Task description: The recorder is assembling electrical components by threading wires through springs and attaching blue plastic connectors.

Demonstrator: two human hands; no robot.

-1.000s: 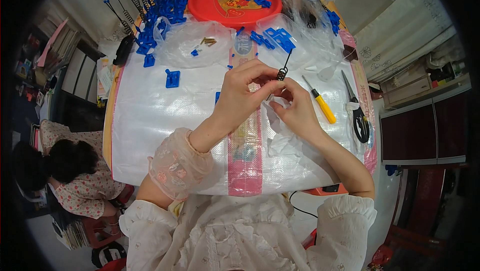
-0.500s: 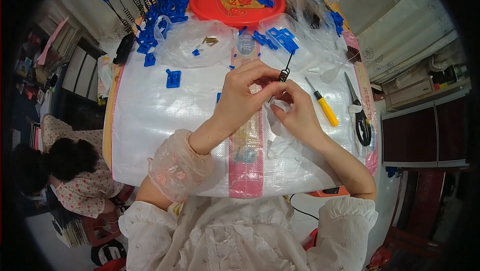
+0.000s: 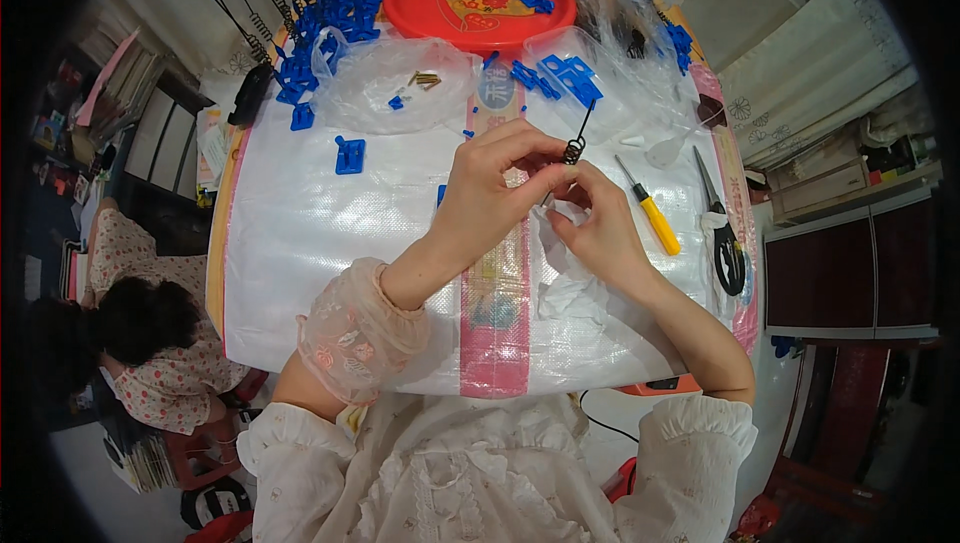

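Observation:
Over the middle of the table, a black coil spring with a straight upper end is pinched between my two hands. My left hand has thumb and forefinger closed around its coils. Touching the left one, my right hand has its fingertips at the spring's lower part, mostly hidden. White crumpled tissue lies beneath and below my right hand. A small blue plastic piece sits on the table to the left. Right of my hands lies a yellow-handled screwdriver.
Black-handled scissors lie near the right edge. Across the back are a red tray with blue parts, a clear bag with brass pins on it, and many blue parts with upright springs. A person is at the left.
The whole view has shifted slightly, with the table things a little farther right and down. Both hands keep the same hold on the spring.

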